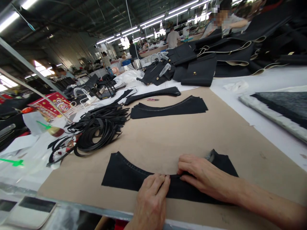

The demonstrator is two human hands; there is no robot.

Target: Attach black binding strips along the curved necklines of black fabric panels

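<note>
A black curved leather-like piece [127,179] lies flat on the tan board [158,137] near the front edge. Its concave upper edge is folded over, with small notches or pleats on the left part. My left hand [153,195] presses its bent, closed fingers on that edge around the middle. Just to the right, my right hand [199,175] pinches the same edge between thumb and fingers. Beyond it, a grey flap stands up at the piece's right end. Farther back rests a stack of similar black curved pieces [168,108], their curved edges notched too.
A coil of black strips [98,134] lies to the left. Behind the stack are a small pink tool [153,99] and another long black piece [153,94]. Black bag parts [199,70] are heaped at the back. A grey-black padded slab [283,108] sits at right. Co-workers are in the distance.
</note>
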